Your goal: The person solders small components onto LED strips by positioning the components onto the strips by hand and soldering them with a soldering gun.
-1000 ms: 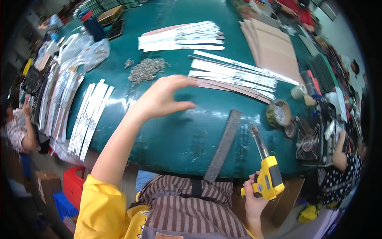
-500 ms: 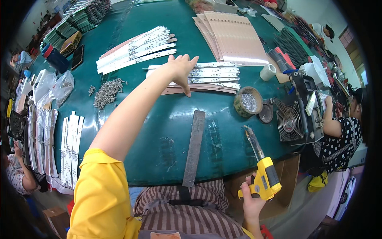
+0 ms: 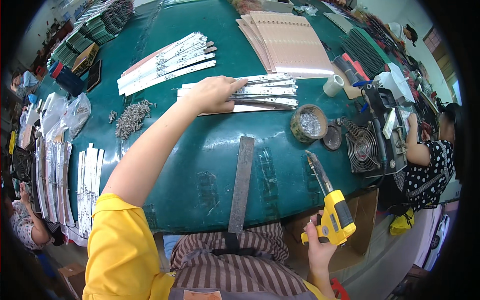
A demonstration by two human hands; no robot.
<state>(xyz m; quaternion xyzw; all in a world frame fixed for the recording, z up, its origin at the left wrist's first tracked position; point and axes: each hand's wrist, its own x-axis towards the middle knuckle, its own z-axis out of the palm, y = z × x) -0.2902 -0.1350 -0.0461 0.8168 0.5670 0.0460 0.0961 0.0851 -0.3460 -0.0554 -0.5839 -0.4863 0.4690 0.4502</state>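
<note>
My left hand (image 3: 214, 94) reaches across the table and closes over a pile of narrow white circuit board strips (image 3: 277, 91), its fingers on top and its thumb at the near side. In my right hand (image 3: 320, 251), low at the table's front edge, is a yellow soldering gun (image 3: 336, 220) with a dark grip panel, its metal tip pointing up and slightly left. A flat grey metal bar (image 3: 242, 182) lies between the two hands, its near end over the table edge. A round tin (image 3: 308, 124) with silvery contents stands right of the strips.
More white strips (image 3: 172, 62) lie fanned out behind. A heap of small metal parts (image 3: 132, 120) is on the left. Pinkish board panels (image 3: 295, 45) are stacked at the back. A wire coil stand (image 3: 363, 147) sits at the right, near a co-worker in a dotted top (image 3: 425, 165).
My left hand has come down onto the pile, and its spread fingers have closed over the strips. The pile's near edge has drawn together. My right hand keeps the soldering gun almost in place.
</note>
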